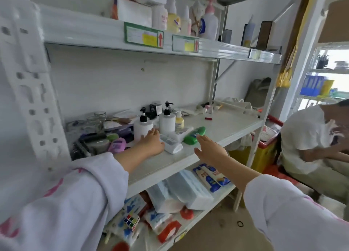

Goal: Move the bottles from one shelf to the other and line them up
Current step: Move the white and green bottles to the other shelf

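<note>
while left hand (pixel 151 142) fingers touch a pump bottle (pixel 143 127), right hand (pixel 210 149) hovers spread.

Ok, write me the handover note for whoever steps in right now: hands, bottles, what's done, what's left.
Left hand: open, empty, fingers against the nearer white pump bottle on the middle shelf.
Right hand: open, empty, reaching toward the lying green bottle.
Still on the middle shelf: second white pump bottle, small yellow bottle, two white tubes lying flat.
Top shelf: a row of bottles already stands upright, roughly lined up.
Left: apparently lift the remaining bottles up and line them up with that row.
</note>
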